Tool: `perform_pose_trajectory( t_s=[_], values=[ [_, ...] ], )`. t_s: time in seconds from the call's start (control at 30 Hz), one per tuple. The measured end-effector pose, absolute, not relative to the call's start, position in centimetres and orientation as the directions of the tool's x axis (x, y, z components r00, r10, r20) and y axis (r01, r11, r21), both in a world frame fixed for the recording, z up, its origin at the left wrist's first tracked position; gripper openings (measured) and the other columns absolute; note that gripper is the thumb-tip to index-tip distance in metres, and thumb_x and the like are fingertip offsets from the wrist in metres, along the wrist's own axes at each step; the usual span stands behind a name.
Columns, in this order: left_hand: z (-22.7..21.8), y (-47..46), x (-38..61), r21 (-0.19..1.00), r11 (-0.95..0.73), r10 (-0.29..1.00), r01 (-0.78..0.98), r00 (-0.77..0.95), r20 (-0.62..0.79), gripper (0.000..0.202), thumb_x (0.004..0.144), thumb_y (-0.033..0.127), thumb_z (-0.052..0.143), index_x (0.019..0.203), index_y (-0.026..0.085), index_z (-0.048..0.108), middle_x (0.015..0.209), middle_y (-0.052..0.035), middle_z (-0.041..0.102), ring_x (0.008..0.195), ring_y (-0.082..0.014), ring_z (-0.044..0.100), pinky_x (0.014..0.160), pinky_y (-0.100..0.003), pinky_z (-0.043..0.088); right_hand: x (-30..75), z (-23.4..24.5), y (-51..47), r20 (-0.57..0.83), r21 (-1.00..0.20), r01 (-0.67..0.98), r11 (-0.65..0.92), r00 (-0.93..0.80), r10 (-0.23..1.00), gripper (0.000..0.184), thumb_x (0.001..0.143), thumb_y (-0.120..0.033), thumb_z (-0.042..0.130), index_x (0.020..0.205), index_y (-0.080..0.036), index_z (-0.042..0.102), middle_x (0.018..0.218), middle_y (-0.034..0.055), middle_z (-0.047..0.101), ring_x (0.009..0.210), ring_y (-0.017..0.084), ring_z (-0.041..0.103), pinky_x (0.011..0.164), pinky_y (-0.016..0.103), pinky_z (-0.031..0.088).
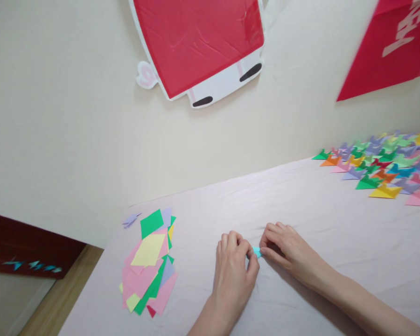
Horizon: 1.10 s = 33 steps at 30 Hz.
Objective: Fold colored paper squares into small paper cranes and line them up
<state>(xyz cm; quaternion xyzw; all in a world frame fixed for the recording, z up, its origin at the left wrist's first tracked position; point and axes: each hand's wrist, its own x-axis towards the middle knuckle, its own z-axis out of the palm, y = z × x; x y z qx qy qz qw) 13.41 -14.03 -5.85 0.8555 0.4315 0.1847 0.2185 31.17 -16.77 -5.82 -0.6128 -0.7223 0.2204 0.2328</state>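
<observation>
A small piece of folded light-blue paper (256, 252) lies between my two hands, low over the pale cloth-covered table (210, 205). My left hand (234, 263) has its fingers curled down and pinches the paper's left end. From the right, my right hand (289, 249) grips the other end between thumb and fingertips. Most of the paper is hidden under the fingers, so its full shape cannot be made out.
Left of my hands lies a loose pile of coloured paper sheets (147, 252), with a small folded purple paper piece (130, 220) behind it. Rows of folded paper figures (385, 163) stand at the right back. A wall (91, 116) with red decorations (203, 42) rises behind the table.
</observation>
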Motion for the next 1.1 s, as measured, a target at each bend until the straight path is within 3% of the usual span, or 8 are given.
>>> perform_pose_trajectory(
  t_s=[0.63,0.87,1.0,1.1],
  values=[
    [-5.9,-14.1,13.9,0.382,-0.559,0.82,0.736,0.56,0.121,0.014,0.086,0.009,0.055,0.082,0.022,0.052,0.098,-0.0033,0.052,0.094,-0.0234,0.047,0.08,-0.037,0.039,30.7,-6.4,-16.9,0.135,-0.528,0.832,0.169,-0.114,0.984,0.013,0.089,-0.014,0.061,0.078,-0.02,0.06,0.086,0.0031,0.061,0.081,0.021,0.053,0.074,0.033,0.037],
    [-5.9,-14.2,14.1,0.384,-0.545,0.826,0.745,0.555,0.097,0.014,0.086,0.009,0.054,0.082,0.022,0.05,0.098,-0.0032,0.051,0.095,-0.0235,0.045,0.082,-0.038,0.038,30.7,-6.4,-17.0,0.141,-0.541,0.826,0.159,-0.097,0.985,0.012,0.088,-0.012,0.06,0.079,-0.02,0.058,0.087,0.0027,0.061,0.082,0.021,0.053,0.075,0.034,0.036],
    [-5.9,-14.3,14.0,0.448,-0.506,0.847,0.737,0.524,0.095,0.016,0.084,0.007,0.053,0.087,0.022,0.048,0.097,-0.0024,0.05,0.093,-0.0226,0.045,0.083,-0.039,0.036,30.5,-6.2,-17.2,0.11,-0.623,0.774,0.115,-0.059,0.992,0.01,0.085,-0.011,0.06,0.089,-0.021,0.059,0.088,0.0018,0.062,0.086,0.021,0.054,0.077,0.034,0.036],
    [-5.9,-14.4,13.9,0.492,-0.501,0.844,0.711,0.529,0.095,0.016,0.086,0.008,0.053,0.093,0.022,0.049,0.099,-0.002,0.051,0.094,-0.0225,0.045,0.084,-0.04,0.036,30.0,-6.3,-17.4,0.117,-0.609,0.786,0.103,-0.039,0.992,0.008,0.084,-0.015,0.061,0.088,-0.022,0.061,0.089,0.0025,0.062,0.088,0.022,0.053,0.078,0.036,0.034]
  ],
)
